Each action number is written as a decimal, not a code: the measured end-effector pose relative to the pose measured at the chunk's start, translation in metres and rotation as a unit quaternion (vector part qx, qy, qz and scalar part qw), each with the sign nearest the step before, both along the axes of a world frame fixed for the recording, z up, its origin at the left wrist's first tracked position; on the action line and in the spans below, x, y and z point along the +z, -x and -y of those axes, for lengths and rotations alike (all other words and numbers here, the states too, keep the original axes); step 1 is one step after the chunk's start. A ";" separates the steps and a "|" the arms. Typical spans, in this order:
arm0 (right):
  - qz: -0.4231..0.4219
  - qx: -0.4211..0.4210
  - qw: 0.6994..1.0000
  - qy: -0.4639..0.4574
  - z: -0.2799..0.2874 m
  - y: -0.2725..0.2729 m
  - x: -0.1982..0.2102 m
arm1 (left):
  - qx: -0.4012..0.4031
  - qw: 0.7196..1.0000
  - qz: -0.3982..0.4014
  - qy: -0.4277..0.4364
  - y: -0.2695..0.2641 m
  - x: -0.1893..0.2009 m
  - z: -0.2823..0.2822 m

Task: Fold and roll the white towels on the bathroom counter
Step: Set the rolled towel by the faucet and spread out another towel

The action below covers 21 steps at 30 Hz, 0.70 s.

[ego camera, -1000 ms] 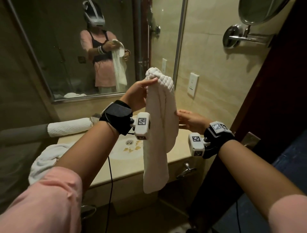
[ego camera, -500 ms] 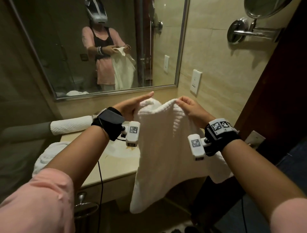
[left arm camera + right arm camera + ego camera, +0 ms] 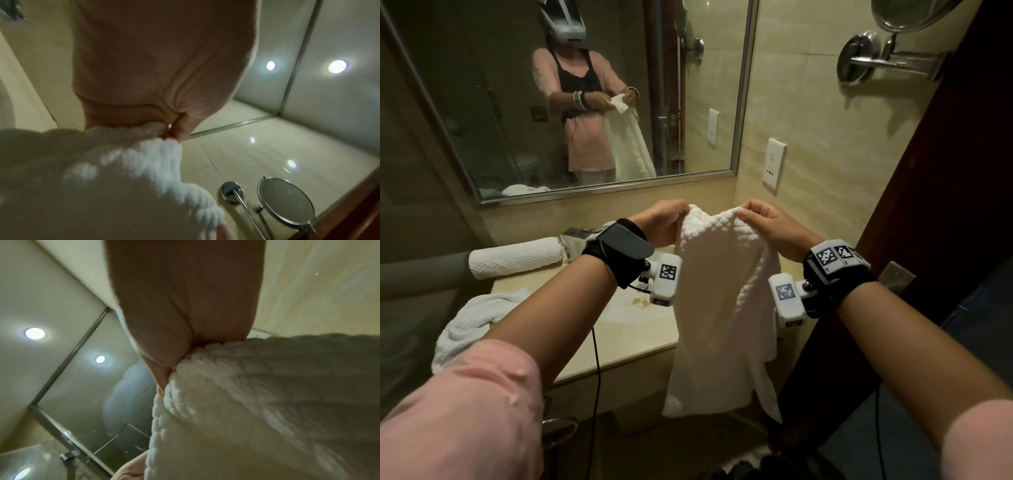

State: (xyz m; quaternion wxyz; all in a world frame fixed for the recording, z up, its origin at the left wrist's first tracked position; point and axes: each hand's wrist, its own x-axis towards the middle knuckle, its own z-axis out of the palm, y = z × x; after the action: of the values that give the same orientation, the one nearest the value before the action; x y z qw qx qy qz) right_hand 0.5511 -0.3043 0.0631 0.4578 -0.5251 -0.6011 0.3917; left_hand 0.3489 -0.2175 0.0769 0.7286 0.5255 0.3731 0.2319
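Bathroom counter (image 3: 626, 346), beige stone, with a basin (image 3: 633, 305) sunk in it and a wall mirror (image 3: 592, 102) above; the counter serves as landmark.

Progress: one towel appears finished, a tight rolled towel (image 3: 515, 257) lying at the back left of the counter. A second, crumpled towel (image 3: 472, 325) is heaped on the counter's left front edge, not yet folded. The third, the held towel (image 3: 717, 308), is in work now, so judged roughly a third done, with two towels left to fold and roll.

Held towel: white, quilted diamond texture, thick and soft. It hangs in the air over the counter's right front edge, its lower end dropping below the counter top. Top edge is bunched between the two hands; the body drapes in loose vertical folds, not flat, corners not aligned.

Hands: left hand (image 3: 661, 224) pinches the top edge at its left end, fingers curled onto the cloth. Right hand (image 3: 767, 226) pinches the right end likewise, thumb and fingers clamped on the edge. The wrist views confirm both pinches.

Step in hand, as judged: spreading the top edge before laying it down.
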 end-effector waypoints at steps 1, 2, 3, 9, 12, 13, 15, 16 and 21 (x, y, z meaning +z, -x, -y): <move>-0.010 0.002 1.000 0.005 0.001 -0.003 -0.002 | 0.018 1.000 0.008 0.004 -0.005 0.000 0.000; -0.018 0.005 1.000 0.014 0.001 -0.007 -0.003 | 0.019 1.000 0.019 0.006 -0.009 -0.001 0.001; -0.024 0.005 0.999 0.025 0.002 -0.010 -0.005 | 0.010 1.000 0.024 0.004 -0.012 -0.001 0.001; -0.108 0.002 0.990 0.095 0.008 -0.018 -0.025 | 0.018 0.997 0.057 -0.051 -0.031 0.005 0.009; -0.081 0.039 0.985 0.150 0.014 -0.028 -0.046 | 0.028 0.993 0.106 -0.035 -0.034 0.012 0.012; -0.052 0.054 0.983 0.168 0.016 -0.029 -0.055 | 0.025 0.993 0.115 -0.032 -0.033 0.013 0.013; 0.008 0.057 0.979 0.197 0.022 -0.029 -0.070 | 0.020 0.992 0.122 -0.032 -0.033 0.016 0.017; 0.030 0.056 0.976 0.209 0.025 -0.026 -0.075 | 0.017 0.991 0.126 -0.034 -0.032 0.018 0.018; 0.098 0.045 0.952 0.285 0.031 -0.032 -0.099 | -0.003 0.989 0.140 -0.041 -0.022 0.032 0.023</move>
State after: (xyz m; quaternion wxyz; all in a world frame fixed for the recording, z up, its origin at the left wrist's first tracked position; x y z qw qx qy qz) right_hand 0.5827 -0.3348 -0.0359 0.2096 -0.6418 -0.5298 0.5133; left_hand 0.3705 -0.2400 0.1084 0.7523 0.5183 0.2563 0.3158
